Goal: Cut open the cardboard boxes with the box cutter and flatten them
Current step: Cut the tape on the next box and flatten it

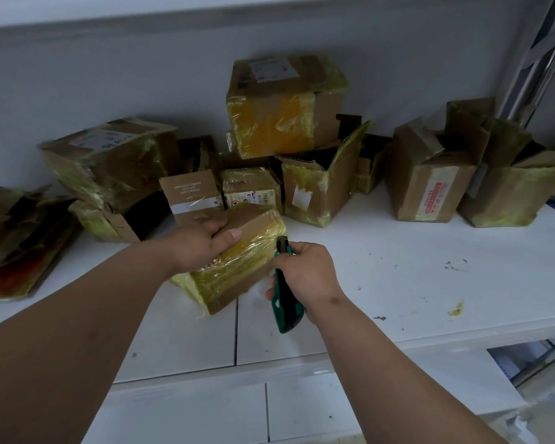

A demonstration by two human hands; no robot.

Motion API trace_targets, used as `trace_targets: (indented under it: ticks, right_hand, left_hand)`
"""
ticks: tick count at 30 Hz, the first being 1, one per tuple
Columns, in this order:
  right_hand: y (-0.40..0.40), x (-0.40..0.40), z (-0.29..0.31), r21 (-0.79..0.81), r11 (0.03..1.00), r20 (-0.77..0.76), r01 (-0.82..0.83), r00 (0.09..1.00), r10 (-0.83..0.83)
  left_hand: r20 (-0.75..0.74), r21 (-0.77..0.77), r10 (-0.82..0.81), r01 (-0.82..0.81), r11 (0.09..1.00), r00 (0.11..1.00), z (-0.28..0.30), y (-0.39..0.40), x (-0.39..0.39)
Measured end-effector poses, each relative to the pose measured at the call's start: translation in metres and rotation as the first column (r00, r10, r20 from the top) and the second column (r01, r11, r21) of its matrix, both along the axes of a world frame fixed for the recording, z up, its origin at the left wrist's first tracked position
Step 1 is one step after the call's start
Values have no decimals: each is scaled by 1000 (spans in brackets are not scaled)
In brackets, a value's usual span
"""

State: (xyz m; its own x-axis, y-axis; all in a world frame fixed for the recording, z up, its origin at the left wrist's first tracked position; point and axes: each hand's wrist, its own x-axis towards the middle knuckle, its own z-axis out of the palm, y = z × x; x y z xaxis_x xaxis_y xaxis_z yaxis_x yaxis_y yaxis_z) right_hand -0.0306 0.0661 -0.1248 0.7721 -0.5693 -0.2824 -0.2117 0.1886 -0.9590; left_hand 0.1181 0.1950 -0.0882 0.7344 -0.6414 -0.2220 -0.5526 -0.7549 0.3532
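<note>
The taped box [234,261] is gripped by the left hand [199,245] near the box cutter [284,283] clenched in the right hand [305,274]; a slip could nick the fingers.

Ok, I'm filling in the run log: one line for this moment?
step: cutting tape | left hand: holds taped box on table | right hand: grips box cutter, tip at box's right edge
</note>
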Motion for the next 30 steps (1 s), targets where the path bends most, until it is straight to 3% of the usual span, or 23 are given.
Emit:
trace_targets:
  ticks: [11, 19, 26, 30]
  right_hand:
    - [24, -7, -5, 1, 1000, 56, -16, 998, 16]
    - [47, -14, -2, 72, 983, 65, -171, 984, 167]
    - [30, -13, 6, 99, 988, 79, -115, 991, 108]
    - [28, -5, 6, 86, 990, 40, -108, 994, 105]
  left_hand:
    - [-18, -1, 4, -4, 1000, 1000, 2, 0, 0]
    - [-62, -84, 20, -25, 996, 998, 4, 2, -6]
    - [-428, -136, -109, 55, 989, 897, 27, 50, 3]
    - [-214, -59, -124, 113, 992, 969, 19, 58, 4]
